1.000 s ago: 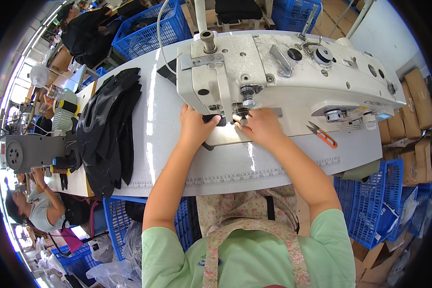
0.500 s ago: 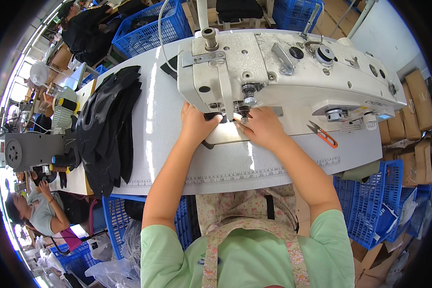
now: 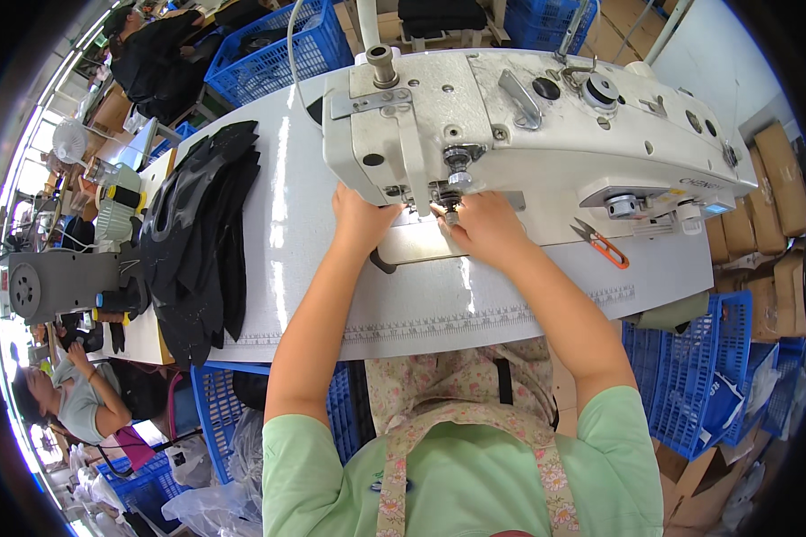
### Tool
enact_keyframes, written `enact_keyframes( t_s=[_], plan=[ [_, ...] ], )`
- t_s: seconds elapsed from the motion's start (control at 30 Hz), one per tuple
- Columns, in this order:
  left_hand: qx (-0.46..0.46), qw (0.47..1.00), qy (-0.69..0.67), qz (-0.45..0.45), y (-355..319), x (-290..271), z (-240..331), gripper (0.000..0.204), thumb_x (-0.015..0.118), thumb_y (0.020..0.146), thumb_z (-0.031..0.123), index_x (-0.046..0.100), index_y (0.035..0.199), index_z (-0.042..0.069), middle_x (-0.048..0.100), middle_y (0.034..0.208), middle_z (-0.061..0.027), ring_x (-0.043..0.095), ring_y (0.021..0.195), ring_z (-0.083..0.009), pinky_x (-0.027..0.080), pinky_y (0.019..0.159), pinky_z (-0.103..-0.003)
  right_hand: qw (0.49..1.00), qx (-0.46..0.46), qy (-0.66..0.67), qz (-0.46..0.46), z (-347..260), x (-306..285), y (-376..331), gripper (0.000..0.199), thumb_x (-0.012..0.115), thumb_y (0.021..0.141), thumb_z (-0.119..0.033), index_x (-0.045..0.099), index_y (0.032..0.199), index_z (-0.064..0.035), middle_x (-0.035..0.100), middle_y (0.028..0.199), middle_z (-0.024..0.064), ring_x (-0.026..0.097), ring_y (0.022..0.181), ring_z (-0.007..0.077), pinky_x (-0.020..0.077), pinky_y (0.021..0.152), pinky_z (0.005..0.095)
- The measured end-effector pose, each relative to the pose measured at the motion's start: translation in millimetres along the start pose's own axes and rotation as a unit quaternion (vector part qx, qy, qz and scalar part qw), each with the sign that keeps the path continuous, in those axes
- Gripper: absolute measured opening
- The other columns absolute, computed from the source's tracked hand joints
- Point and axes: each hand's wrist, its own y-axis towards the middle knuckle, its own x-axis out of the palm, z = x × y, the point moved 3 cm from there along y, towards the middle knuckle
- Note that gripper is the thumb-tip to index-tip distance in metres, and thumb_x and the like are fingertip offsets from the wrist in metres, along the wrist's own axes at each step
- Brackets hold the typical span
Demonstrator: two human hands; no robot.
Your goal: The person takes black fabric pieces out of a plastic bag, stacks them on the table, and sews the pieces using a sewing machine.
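Note:
A white sewing machine (image 3: 412, 125) stands over the light grey table, and both my hands are at its needle area. My left hand (image 3: 358, 219) lies left of the presser foot, its fingers partly hidden behind the machine head. It is closed at the spot where black fabric showed under its thumb a moment ago; that fabric is now mostly out of sight. To the right of the needle, my right hand (image 3: 485, 228) rests low with thumb and fingers drawn together close to the foot. Whatever those fingertips pinch is too small to make out.
Black cut fabric pieces (image 3: 201, 233) lie stacked at the table's left. Orange-handled thread snips (image 3: 603, 243) rest right of my right hand. A printed ruler (image 3: 439, 328) runs along the near edge. Blue crates (image 3: 698, 376) stand at the lower right. Two other people sit at the left.
My left hand has shifted slightly left and up, and the black fabric by its thumb has gone out of sight. My right hand has moved slightly left. The whole view has shifted a little.

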Motion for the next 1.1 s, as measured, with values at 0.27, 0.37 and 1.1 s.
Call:
enact_keyframes(
  t_s=[0.27, 0.37, 1.1],
  plan=[
    [-0.006, 1.000, 0.009, 0.018, 4, -5, 16, 0.033, 0.076, 0.062, 0.013, 0.070, 0.095, 0.012, 0.063, 0.106, -0.0082, 0.049, 0.109, -0.0328, 0.037, 0.092, -0.047, 0.999, 0.022, -0.019, -0.022, 3, -1, 5, 0.013, 0.063, 0.080, -0.023, 0.067, 0.084, -0.0118, 0.060, 0.088, 0.0065, 0.058, 0.085, 0.0273, 0.0431, 0.076, 0.0412],
    [-0.020, 1.000, 0.008, 0.013, 4, -6, 11, 0.035, 0.077, 0.062, 0.013, 0.069, 0.096, 0.011, 0.063, 0.105, -0.0084, 0.048, 0.111, -0.0327, 0.036, 0.094, -0.047, 0.999, 0.028, -0.013, -0.019, -1, -4, 8, 0.012, 0.064, 0.079, -0.023, 0.068, 0.083, -0.0121, 0.060, 0.088, 0.0070, 0.059, 0.085, 0.0278, 0.0435, 0.076, 0.0410],
    [0.001, 0.999, -0.017, 0.031, 2, -6, -2, 0.034, 0.071, 0.069, 0.013, 0.065, 0.102, 0.009, 0.059, 0.109, -0.0113, 0.053, 0.103, -0.0337, 0.043, 0.090, -0.042, 0.999, 0.022, -0.014, -0.024, 1, 1, 6, 0.015, 0.063, 0.080, -0.024, 0.066, 0.077, -0.0100, 0.060, 0.085, 0.0095, 0.060, 0.080, 0.0300, 0.0448, 0.071, 0.0427]
  ],
)
